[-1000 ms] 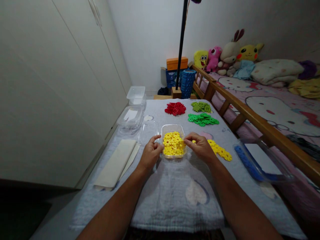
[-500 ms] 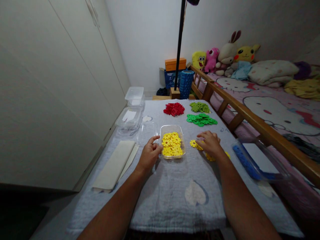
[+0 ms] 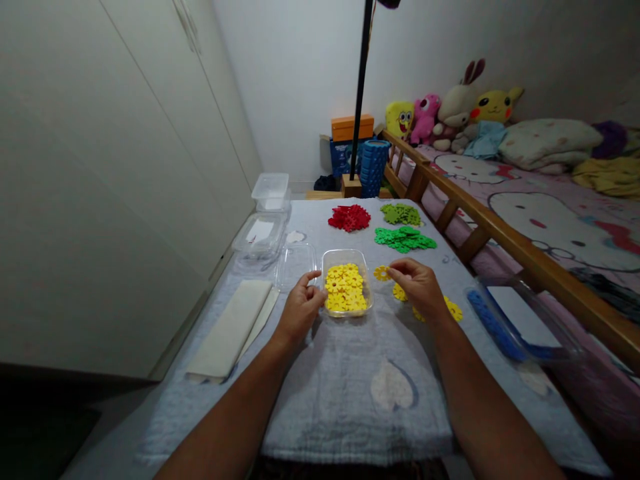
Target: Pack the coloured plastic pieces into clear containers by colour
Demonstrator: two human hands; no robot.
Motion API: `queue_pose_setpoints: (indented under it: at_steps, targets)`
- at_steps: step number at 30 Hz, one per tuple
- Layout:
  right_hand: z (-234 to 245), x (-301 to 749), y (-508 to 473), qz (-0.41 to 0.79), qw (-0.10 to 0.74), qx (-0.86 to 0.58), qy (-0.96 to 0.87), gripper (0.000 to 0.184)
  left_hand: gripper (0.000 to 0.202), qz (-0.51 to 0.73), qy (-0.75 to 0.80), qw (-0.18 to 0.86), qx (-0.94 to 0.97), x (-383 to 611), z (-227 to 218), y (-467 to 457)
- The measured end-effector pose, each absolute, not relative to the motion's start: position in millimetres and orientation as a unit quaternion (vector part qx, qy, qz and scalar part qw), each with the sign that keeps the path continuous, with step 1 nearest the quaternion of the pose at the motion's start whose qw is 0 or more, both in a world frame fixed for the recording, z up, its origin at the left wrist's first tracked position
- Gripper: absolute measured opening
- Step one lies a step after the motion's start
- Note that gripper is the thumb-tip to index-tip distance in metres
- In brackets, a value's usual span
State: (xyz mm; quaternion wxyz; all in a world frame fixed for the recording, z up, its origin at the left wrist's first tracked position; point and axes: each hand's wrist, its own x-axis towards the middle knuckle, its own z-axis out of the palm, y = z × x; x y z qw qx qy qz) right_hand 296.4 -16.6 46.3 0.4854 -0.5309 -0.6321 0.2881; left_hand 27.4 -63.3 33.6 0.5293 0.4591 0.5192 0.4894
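A clear plastic container [image 3: 371,303] stands on the cloth-covered table, filled with yellow snowflake-shaped building discs [image 3: 345,287]. At its left side is my left hand [image 3: 300,305], thumb and forefinger apart, their tips against the wall; the other fingers are partly hidden. To the right of the container, my right hand [image 3: 417,287] pinches one yellow snowflake disc [image 3: 381,273] between thumb and forefinger, a little off the rim. Several more loose yellow discs [image 3: 453,309] lie below and beside this hand, some partly covered by it.
Red [image 3: 349,218], olive-green [image 3: 401,214] and green [image 3: 405,239] disc piles lie farther back. A clear lid [image 3: 296,267], folded cloth [image 3: 231,330] and stacked clear boxes [image 3: 260,233] are on the left. A box with blue pieces [image 3: 493,323] stands right, by the wooden bed rail [image 3: 470,233].
My right hand has picked up a yellow disc from the table and moved it slightly left and up, towards the container. My left hand has stayed at the container's side.
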Motion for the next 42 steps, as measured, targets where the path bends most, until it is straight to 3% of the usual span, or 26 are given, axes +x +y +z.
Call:
queue_pose_setpoints:
  at_steps: [13, 26, 29, 35, 42]
  targets:
    - [46.1, 250.7, -21.2, 0.287, 0.500, -0.509, -0.639, 0.021, 0.057, 0.491, 0.522, 0.525, 0.458, 28.3, 36.6, -64.5]
    - [41.0, 301.8, -5.7, 0.139, 0.525, -0.588, -0.600, 0.023, 0.057, 0.486, 0.519, 0.525, 0.467, 26.7, 32.1, -63.0]
    - [36.5, 327.0, -1.9, 0.086, 0.460, -0.627, -0.623, 0.022, 0.057, 0.483, 0.521, 0.519, 0.475, 26.1, 31.4, -63.2]
    - [16.3, 344.9, -5.4, 0.056, 0.223, -0.682, -0.694, 0.024, 0.056, 0.485, 0.520, 0.515, 0.479, 25.6, 30.5, -62.4]
    - [14.2, 342.0, -8.7, 0.065, 0.156, -0.663, -0.729, 0.019, 0.056, 0.485, 0.518, 0.520, 0.475, 26.2, 32.1, -62.8]
